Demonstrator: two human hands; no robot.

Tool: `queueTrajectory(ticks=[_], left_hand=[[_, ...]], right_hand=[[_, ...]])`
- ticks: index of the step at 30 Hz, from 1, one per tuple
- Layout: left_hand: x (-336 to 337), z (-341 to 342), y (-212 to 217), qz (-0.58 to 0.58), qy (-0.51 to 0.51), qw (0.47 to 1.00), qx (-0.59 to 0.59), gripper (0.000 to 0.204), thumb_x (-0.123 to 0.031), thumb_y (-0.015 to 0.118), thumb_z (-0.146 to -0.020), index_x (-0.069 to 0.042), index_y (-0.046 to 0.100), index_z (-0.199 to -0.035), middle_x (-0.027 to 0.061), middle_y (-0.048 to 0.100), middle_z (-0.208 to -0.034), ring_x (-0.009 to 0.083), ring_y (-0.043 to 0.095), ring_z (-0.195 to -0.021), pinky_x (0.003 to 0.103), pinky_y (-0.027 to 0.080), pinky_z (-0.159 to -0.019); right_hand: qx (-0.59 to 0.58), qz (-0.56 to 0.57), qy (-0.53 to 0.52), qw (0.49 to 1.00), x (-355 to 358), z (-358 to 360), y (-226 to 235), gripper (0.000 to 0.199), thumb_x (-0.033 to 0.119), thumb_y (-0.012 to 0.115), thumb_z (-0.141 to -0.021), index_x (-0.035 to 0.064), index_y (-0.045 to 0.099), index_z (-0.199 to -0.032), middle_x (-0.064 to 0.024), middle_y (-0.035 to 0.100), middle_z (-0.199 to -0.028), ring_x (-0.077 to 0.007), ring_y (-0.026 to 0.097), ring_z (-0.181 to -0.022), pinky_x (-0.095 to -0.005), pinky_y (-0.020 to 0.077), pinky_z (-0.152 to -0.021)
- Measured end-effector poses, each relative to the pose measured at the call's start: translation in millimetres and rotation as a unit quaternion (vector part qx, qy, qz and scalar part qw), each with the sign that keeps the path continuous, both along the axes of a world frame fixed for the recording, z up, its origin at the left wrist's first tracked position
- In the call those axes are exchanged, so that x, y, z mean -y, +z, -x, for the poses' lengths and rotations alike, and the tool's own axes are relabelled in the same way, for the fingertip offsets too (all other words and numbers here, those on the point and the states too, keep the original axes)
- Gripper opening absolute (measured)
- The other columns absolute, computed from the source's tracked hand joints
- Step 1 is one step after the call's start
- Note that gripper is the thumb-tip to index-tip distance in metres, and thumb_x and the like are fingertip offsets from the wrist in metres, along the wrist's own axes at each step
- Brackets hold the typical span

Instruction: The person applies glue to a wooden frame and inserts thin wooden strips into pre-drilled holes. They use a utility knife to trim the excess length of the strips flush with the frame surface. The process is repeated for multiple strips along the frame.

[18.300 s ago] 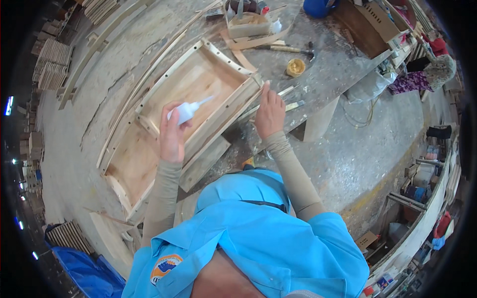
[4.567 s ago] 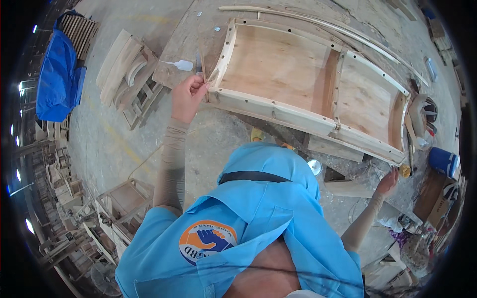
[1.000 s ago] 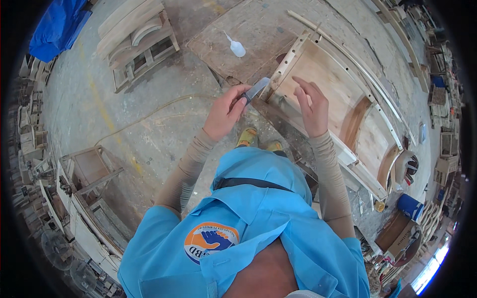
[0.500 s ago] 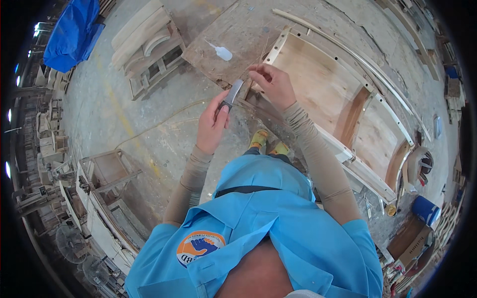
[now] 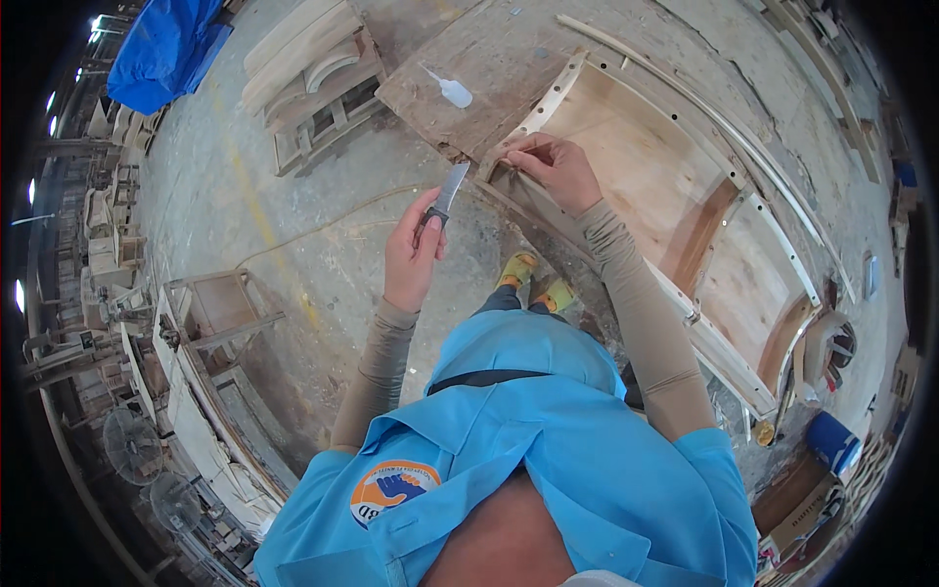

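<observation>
Two hands at work over one curved wooden frame [image 5: 675, 186] lying flat on a workbench [image 5: 460, 59]. Left hand [image 5: 416, 254]: closed round the handle of a flat-bladed knife [image 5: 447, 192], blade pointing up and away toward the frame's near corner, tip just short of it. Right hand [image 5: 558, 171]: fingers pinched on that corner's rail, possibly holding a small piece, too small to tell. Frame's long axis runs down to the right. Glue bottle [image 5: 452, 91] lies apart on the bench
</observation>
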State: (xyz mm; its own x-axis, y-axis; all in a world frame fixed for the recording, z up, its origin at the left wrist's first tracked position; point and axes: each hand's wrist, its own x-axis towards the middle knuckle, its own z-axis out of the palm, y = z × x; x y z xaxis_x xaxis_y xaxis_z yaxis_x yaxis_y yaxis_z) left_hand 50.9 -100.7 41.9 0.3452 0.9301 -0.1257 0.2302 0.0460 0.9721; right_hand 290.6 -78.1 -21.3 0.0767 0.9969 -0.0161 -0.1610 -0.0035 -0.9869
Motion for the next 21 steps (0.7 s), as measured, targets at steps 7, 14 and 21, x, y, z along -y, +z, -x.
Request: queueTrajectory(ticks=[7,14,21], left_hand=[[6.6,-1.8,-7.2,0.007,0.013,1.000,0.010,0.036,-0.009,0.049,-0.096,-0.006,0.052,-0.132,-0.0017,0.050,-0.074,0.0053,0.045,-0.062,0.020,0.038,-0.056],[7.2,-2.6,-11.3,-0.001,0.021,1.000,0.017,0.036,-0.010,0.050,-0.096,-0.005,0.052,-0.132,-0.0019,0.050,-0.074,0.0052,0.045,-0.062,0.020,0.038,-0.056],[10.3,-5.5,-5.6,-0.002,0.014,1.000,0.015,0.036,-0.010,0.049,-0.096,-0.005,0.052,-0.132,-0.0023,0.050,-0.073,0.0052,0.045,-0.062,0.020,0.038,-0.056]], right_hand=[[0.022,-0.008,0.045,0.999,16.8,-8.8,13.3,0.019,0.009,0.066,-0.089,0.0014,0.070,-0.106,-0.0064,0.071,-0.103,-0.0113,0.063,-0.098,-0.0260,0.0490,-0.089],[0.232,-0.114,0.043,0.965,32.9,-7.9,26.7,0.025,0.010,0.064,-0.089,0.0015,0.067,-0.112,-0.0086,0.069,-0.111,-0.0168,0.064,-0.102,-0.0279,0.0470,-0.096],[0.296,-0.156,0.045,0.941,34.0,-9.6,30.5,0.027,0.014,0.061,-0.090,0.0005,0.066,-0.112,-0.0110,0.069,-0.107,-0.0213,0.066,-0.096,-0.0301,0.0499,-0.089]])
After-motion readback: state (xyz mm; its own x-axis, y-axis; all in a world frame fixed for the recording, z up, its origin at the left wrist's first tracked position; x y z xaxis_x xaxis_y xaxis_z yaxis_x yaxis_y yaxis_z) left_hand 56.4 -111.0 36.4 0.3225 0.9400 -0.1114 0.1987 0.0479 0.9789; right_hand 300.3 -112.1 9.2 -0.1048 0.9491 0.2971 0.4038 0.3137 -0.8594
